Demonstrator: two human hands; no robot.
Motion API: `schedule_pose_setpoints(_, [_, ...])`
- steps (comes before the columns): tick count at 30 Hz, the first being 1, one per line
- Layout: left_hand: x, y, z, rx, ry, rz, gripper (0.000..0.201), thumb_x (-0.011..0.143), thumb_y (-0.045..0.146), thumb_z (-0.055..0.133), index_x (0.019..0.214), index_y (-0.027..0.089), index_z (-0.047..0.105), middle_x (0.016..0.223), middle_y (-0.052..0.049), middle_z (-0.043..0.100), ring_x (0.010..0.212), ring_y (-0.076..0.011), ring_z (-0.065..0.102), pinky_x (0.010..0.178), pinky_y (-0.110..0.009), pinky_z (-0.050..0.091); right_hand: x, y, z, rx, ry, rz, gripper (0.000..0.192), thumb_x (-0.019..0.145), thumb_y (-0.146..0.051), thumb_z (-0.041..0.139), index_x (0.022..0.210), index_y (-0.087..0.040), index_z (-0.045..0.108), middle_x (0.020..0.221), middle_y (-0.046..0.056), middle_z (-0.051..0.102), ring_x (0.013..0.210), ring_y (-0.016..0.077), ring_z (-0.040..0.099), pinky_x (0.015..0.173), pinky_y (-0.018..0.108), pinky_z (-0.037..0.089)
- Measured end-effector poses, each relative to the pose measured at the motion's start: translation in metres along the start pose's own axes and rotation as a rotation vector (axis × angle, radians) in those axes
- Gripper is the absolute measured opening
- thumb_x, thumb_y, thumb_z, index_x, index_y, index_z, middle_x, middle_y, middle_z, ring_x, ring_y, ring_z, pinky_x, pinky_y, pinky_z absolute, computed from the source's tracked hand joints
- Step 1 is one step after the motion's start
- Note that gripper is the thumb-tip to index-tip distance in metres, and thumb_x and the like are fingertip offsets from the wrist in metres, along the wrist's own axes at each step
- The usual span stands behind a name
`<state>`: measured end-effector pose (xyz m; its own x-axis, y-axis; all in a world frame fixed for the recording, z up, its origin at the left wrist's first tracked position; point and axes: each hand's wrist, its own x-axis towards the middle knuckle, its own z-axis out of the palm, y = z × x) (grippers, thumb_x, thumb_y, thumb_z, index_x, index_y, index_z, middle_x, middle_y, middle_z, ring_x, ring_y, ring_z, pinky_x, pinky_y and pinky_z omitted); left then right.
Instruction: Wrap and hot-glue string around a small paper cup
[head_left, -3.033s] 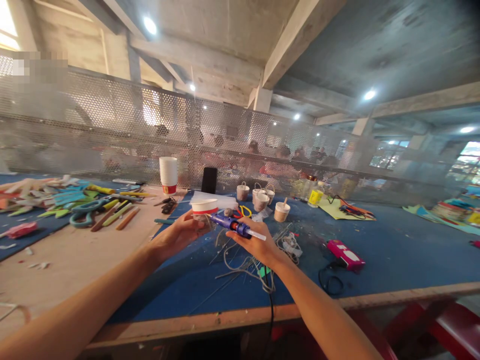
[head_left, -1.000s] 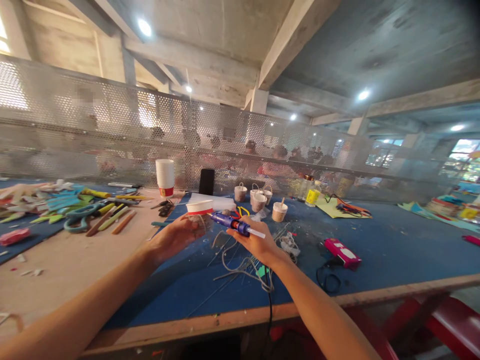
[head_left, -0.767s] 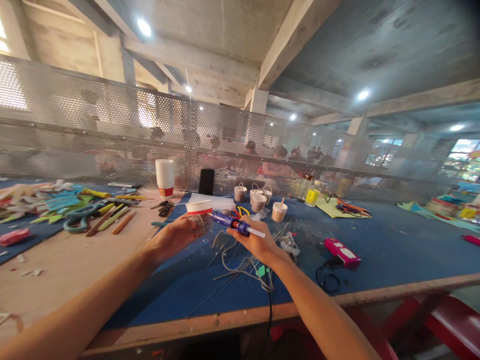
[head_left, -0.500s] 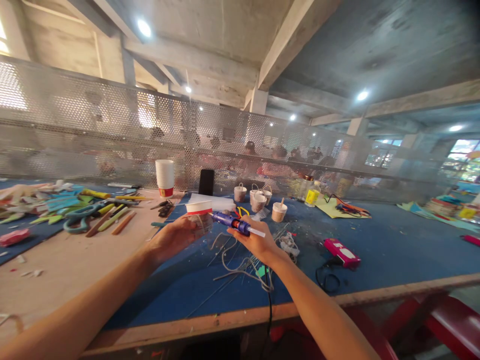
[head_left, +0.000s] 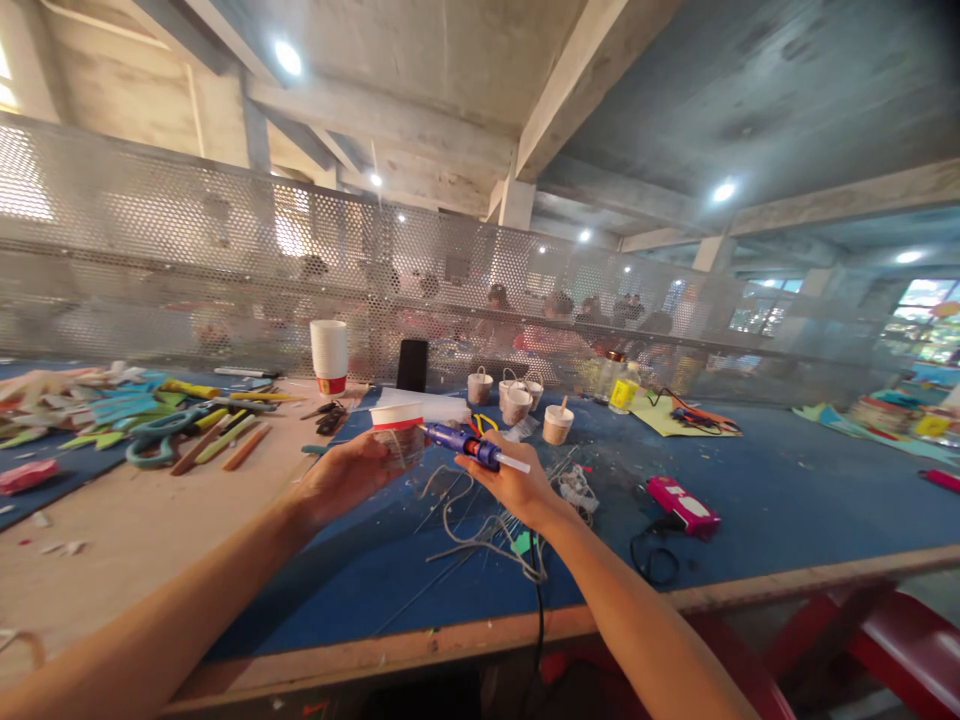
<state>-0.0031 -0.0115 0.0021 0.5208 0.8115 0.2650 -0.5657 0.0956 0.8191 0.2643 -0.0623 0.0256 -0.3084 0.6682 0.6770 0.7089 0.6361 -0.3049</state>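
- Over the last few seconds very little shifts: the left hand (head_left: 352, 475) stays curled around the paper cup (head_left: 397, 432), holding it up just above the blue surface (head_left: 787, 490) at much the same spot and tilt.
- The right hand (head_left: 517, 485) keeps its fingers closed on the blue glue gun (head_left: 465, 444), with a white glue stick poking out of the rear and the nozzle pointing left, right at the cup's side below the red band.
- The nozzle sits marginally closer to the cup than three seconds ago; whether it actually touches the wall is too small to tell.
- That steadiness suggests glue is being laid on the cup's side in one place, with the work in mid-application rather than finished.
- The gun's black cord (head_left: 541, 600) hangs over the near edge, and loose grey string (head_left: 480, 525) lies beneath the hands.
- Small finished cups with handles (head_left: 517, 400) stand further back, untouched.
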Motion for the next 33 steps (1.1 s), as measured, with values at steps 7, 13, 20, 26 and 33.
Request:
schedule_pose_setpoints(7, [0.000, 0.001, 0.001, -0.029, -0.043, -0.009, 0.041, 0.078, 0.014, 0.061, 0.117, 0.013, 0.074, 0.117, -0.011, 0.077, 0.110, -0.0253, 0.070, 0.098, -0.034, 0.055, 0.001, 0.000, 0.004, 0.287, -0.061, 0.103, 0.039, 0.090, -0.059, 0.061, 0.089, -0.021, 0.062, 0.062, -0.001, 0.062, 0.055, 0.0154, 0.057, 0.055, 0.028, 0.045])
schedule_pose_setpoints(13, [0.000, 0.000, 0.000, -0.021, -0.010, -0.015, 0.041, 0.081, 0.016, 0.061, 0.120, 0.012, 0.072, 0.120, -0.012, 0.076, 0.119, -0.0285, 0.066, 0.103, -0.037, 0.051, 0.007, -0.007, -0.005, 0.990, -0.177, 0.326, 0.038, 0.089, -0.054, 0.065, 0.078, -0.020, 0.052, 0.051, -0.010, 0.040, 0.039, 0.0059, 0.037, 0.042, 0.021, 0.030])
schedule_pose_setpoints(20, [-0.003, 0.003, 0.007, -0.010, 0.097, -0.034, 0.038, 0.082, 0.012, 0.064, 0.120, 0.010, 0.071, 0.122, -0.013, 0.075, 0.119, -0.0287, 0.066, 0.107, -0.041, 0.049, 0.018, 0.030, 0.005, 1.165, 0.099, 0.619, 0.046, 0.073, -0.060, 0.077, 0.084, -0.019, 0.060, 0.069, -0.002, 0.061, 0.049, 0.0084, 0.050, 0.045, 0.020, 0.039])
schedule_pose_setpoints(26, [-0.003, 0.001, 0.008, -0.002, 0.115, -0.038, 0.034, 0.084, 0.010, 0.064, 0.117, 0.010, 0.072, 0.120, -0.013, 0.076, 0.113, -0.0256, 0.069, 0.106, -0.040, 0.050, 0.014, 0.074, 0.015, 0.640, 0.086, 0.812, 0.049, 0.066, -0.063, 0.077, 0.066, -0.016, 0.065, 0.055, -0.002, 0.055, 0.054, 0.0124, 0.050, 0.050, 0.023, 0.036])
schedule_pose_setpoints(33, [-0.002, 0.000, 0.010, 0.023, 0.069, -0.025, 0.034, 0.084, 0.012, 0.065, 0.117, 0.011, 0.073, 0.115, -0.012, 0.077, 0.107, -0.0244, 0.070, 0.102, -0.038, 0.052, 0.008, 0.099, 0.022, 0.253, -0.057, 0.843, 0.039, 0.067, -0.054, 0.076, 0.062, -0.017, 0.067, 0.056, -0.002, 0.058, 0.061, 0.0162, 0.058, 0.055, 0.024, 0.036])
